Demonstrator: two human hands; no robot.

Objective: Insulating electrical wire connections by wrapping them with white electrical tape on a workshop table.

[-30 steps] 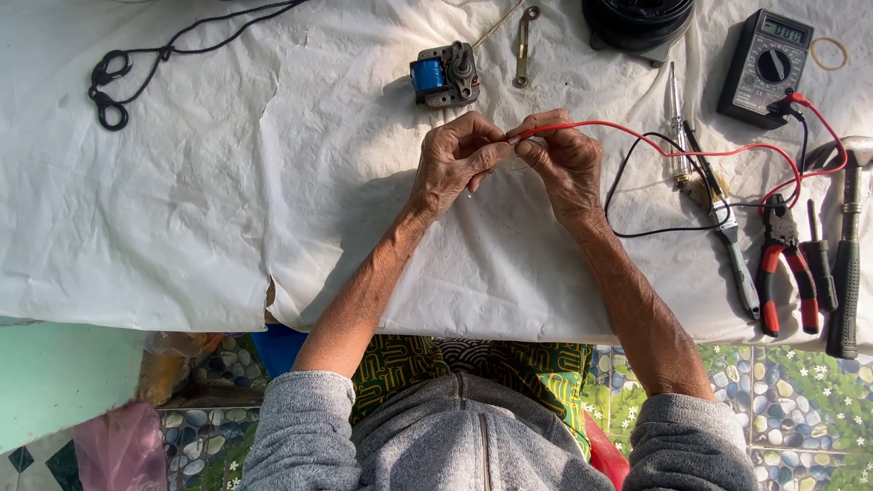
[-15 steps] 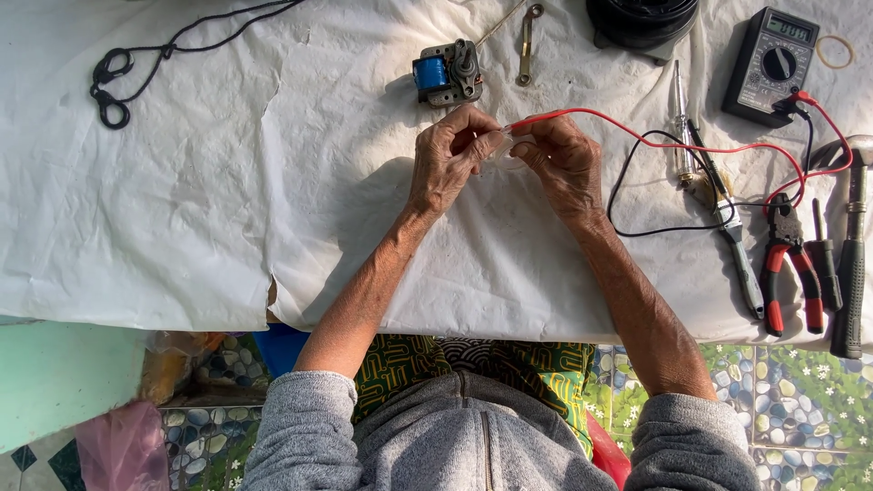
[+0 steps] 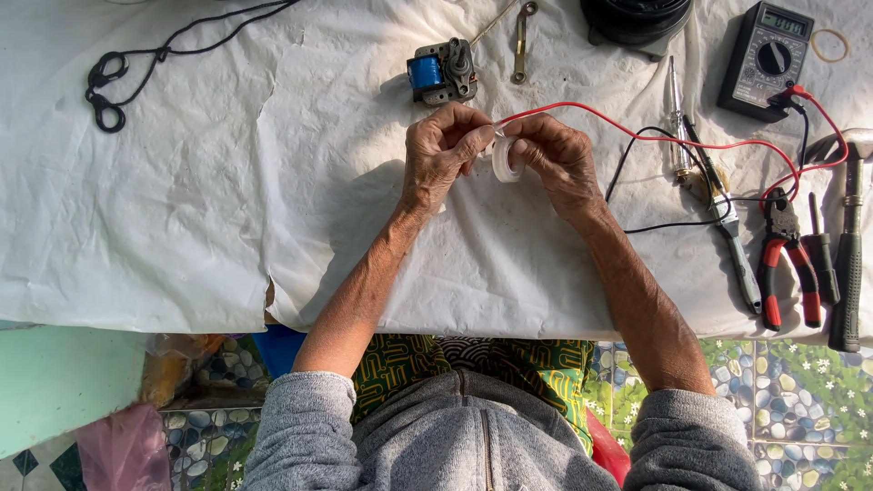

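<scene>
Both hands meet over the white sheet (image 3: pixel 227 200). My right hand (image 3: pixel 550 159) holds a small white roll of tape (image 3: pixel 503 159). My left hand (image 3: pixel 446 150) pinches the tape's loose end at the top of the roll. A red wire (image 3: pixel 637 132) runs from between my fingers to the right, up to a black multimeter (image 3: pixel 768 59). Just beyond my left hand lies a small motor with a blue coil (image 3: pixel 443 71).
A black cord (image 3: pixel 136 64) coils at the far left. A metal bracket (image 3: pixel 520 41) and a dark round object (image 3: pixel 637 18) lie at the back. Right of my hands are a black wire, a tester screwdriver (image 3: pixel 677 123), red-handled pliers (image 3: pixel 787 264), and a hammer (image 3: pixel 850 236).
My hands have shifted slightly; the white tape roll now shows between them, with the left fingers pulling at its end.
</scene>
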